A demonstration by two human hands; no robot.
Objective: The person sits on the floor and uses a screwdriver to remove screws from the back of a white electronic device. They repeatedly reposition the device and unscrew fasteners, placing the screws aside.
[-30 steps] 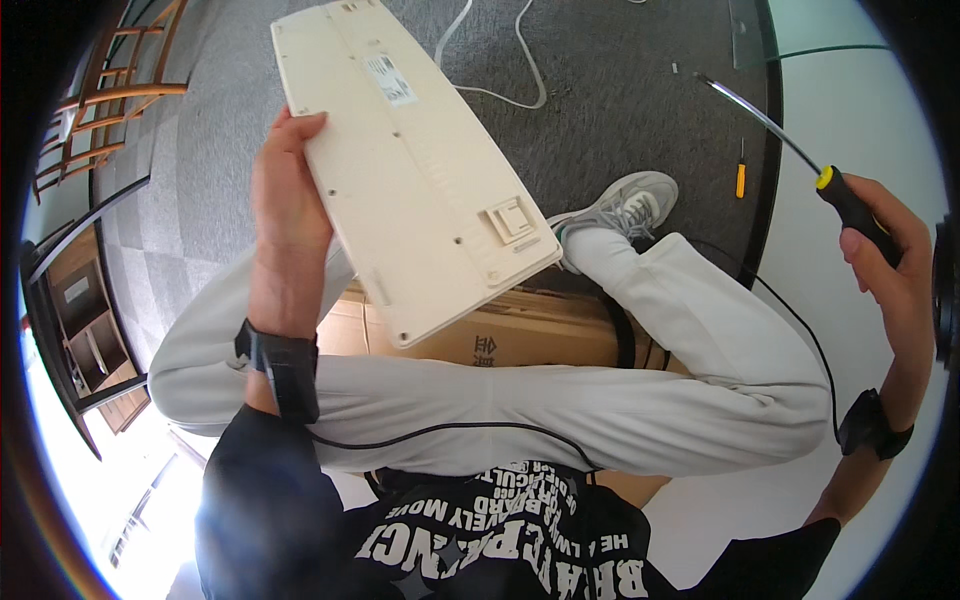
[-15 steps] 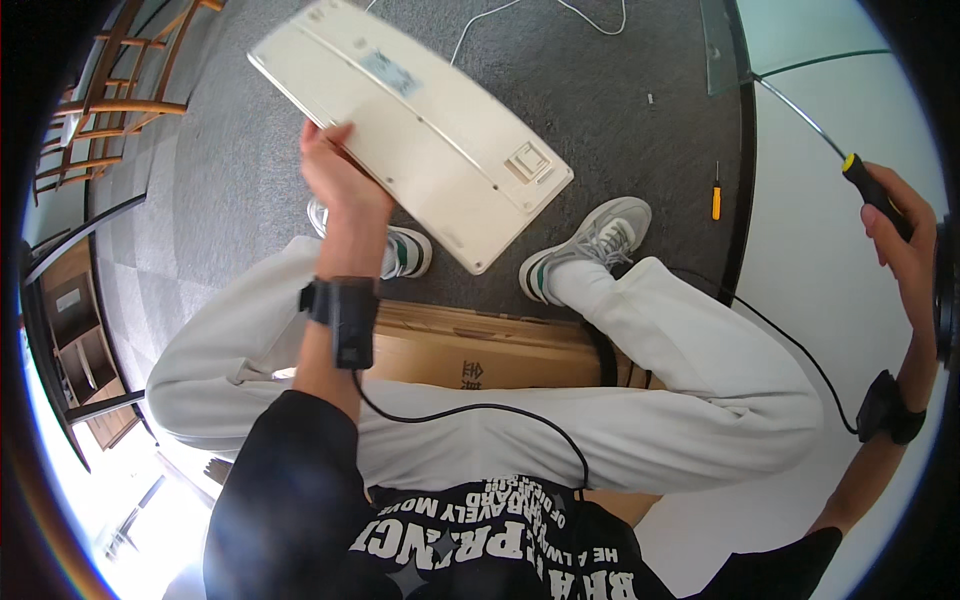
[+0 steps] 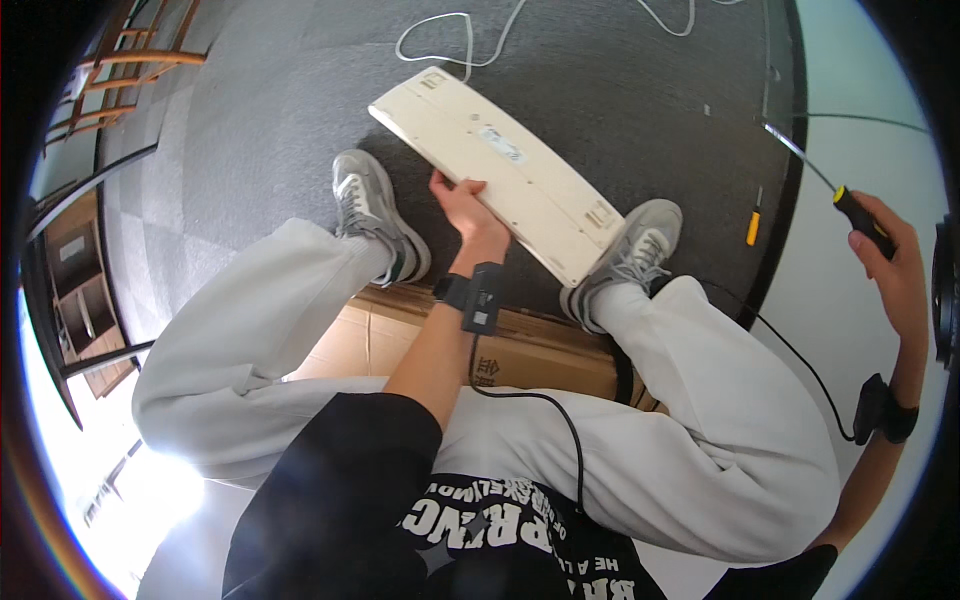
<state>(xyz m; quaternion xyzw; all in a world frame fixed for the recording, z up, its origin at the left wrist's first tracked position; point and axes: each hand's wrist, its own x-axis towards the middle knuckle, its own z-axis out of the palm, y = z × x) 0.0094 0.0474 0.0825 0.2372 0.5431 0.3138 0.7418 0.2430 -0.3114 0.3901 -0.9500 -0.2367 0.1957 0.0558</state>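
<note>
My left hand (image 3: 472,213) grips the near long edge of a cream keyboard (image 3: 530,185), its thumb lying on the underside, which faces up. The keyboard slants from upper left to lower right above the floor, and its lower right end overlaps my right shoe in view. Screws, a label and fold-out feet show on the underside; the keys are hidden. Out at the right, my right hand (image 3: 890,240) is closed round the black and yellow handle of a long screwdriver (image 3: 850,205). Its metal shaft points up and left, away from the keyboard.
A small orange-handled screwdriver (image 3: 753,225) lies on the dark grey carpet (image 3: 270,110). A white cable (image 3: 470,50) loops beyond the keyboard. A cardboard box (image 3: 540,365) is beneath my legs. Wooden chairs (image 3: 130,75) stand at the far left, and a white surface (image 3: 800,300) lies to the right.
My left hand has moved the keyboard right and lower in view, where it looks smaller. My right hand has shifted slightly down with the screwdriver. My left foot now shows more fully.
</note>
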